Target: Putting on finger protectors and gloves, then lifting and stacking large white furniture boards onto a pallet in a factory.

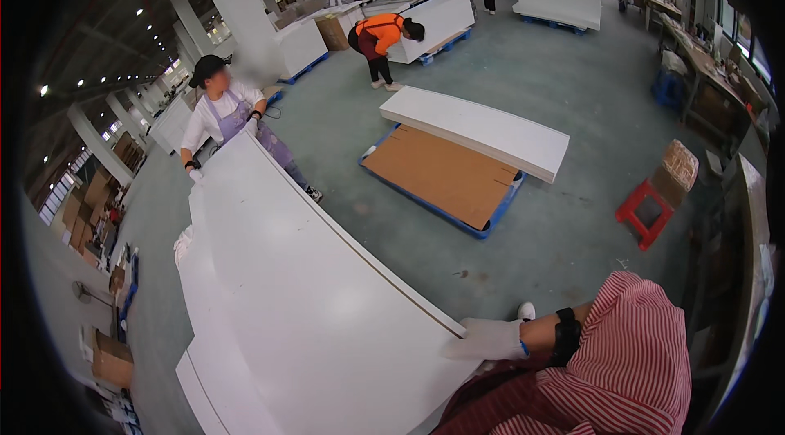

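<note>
A large white panel (319, 288) stretches from near me to the far left, above other white boards (200, 390) at its left side. My right hand (491, 339), in a white glove, grips the panel's near right corner; its fingertips are partly hidden by the edge. My left hand does not show. At the far end a co-worker (233, 112) in a purple apron and dark cap has both gloved hands on the same panel. A crumpled white cloth-like thing (183, 245) sticks out by the panel's left edge.
Ahead, white panels (478, 128) lie partly across a brown board (441, 173) on a blue pallet (488, 230). A red stool (646, 214) stands on the right, near a long workbench (703, 67). A person in orange (380, 30) bends over another stack. A pillar (233, 6) rises behind the co-worker.
</note>
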